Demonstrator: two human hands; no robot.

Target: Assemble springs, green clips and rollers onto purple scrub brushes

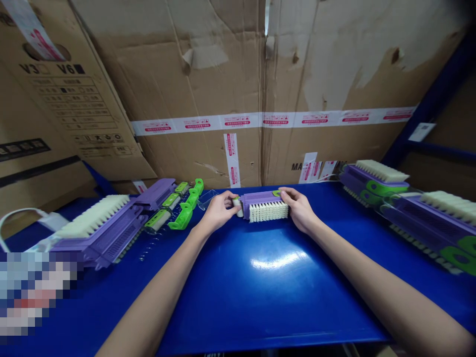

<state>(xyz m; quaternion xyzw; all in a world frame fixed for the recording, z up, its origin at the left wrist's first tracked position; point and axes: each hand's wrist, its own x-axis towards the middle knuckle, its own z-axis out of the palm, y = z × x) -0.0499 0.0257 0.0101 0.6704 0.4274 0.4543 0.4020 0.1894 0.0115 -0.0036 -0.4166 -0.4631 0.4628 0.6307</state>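
Note:
At the middle of the blue table, a purple brush (268, 211) with cream bristles rests on its side. My right hand (300, 210) grips its right end, thumb by a green patch on top. My left hand (219, 210) pinches a small white piece with a green top (238, 206) against the brush's left end; whether the piece is attached, I cannot tell. Left of my hands lie several green clips (188, 208) in a row, beside green-and-white pieces (171, 200) and tiny springs (150, 245).
Purple brush bodies (100, 238) are lined up at the left, with a white cable (18, 210) by them. More brushes with green ends (375, 183) lie at the right. Cardboard (208, 89) walls the back. A blue frame post (427, 94) stands at right.

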